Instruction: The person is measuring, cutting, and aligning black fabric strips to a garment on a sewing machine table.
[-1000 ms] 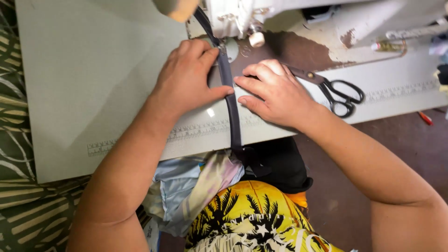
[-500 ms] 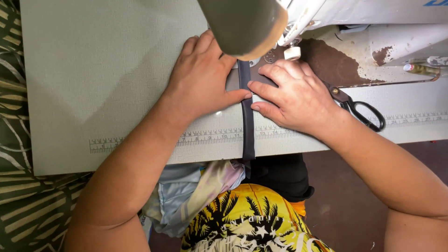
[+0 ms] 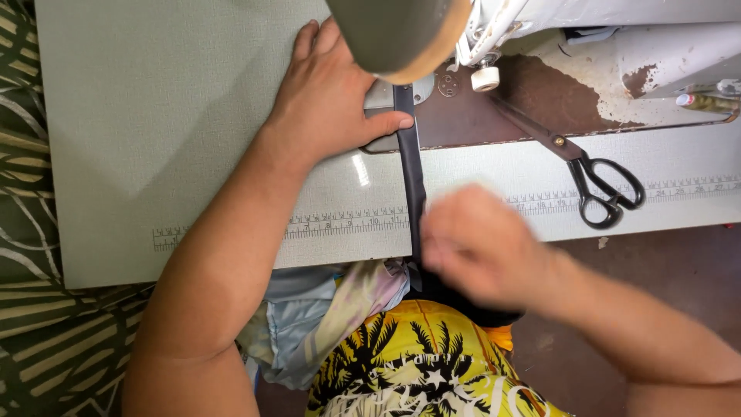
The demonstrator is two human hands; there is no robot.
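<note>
A narrow dark fabric strip (image 3: pixel 410 166) runs from under the sewing machine head (image 3: pixel 494 31) down over the front edge of the pale green table (image 3: pixel 154 139). My left hand (image 3: pixel 332 100) lies flat on the table, its thumb pressing the strip's left edge near the needle plate. My right hand (image 3: pixel 478 247) is blurred by motion at the table's front edge, right beside the lower part of the strip. Whether its fingers grip the strip I cannot tell.
Black-handled scissors (image 3: pixel 594 174) lie on the table to the right, blades pointing toward the machine. A printed ruler (image 3: pixel 340 224) runs along the table's front. Pale patterned cloth (image 3: pixel 324 309) and yellow palm-print fabric (image 3: pixel 409 355) sit in my lap.
My right hand has left the strip near the needle and pulled back to the table's front edge. My left hand stays pressed by the strip. The view has shifted.
</note>
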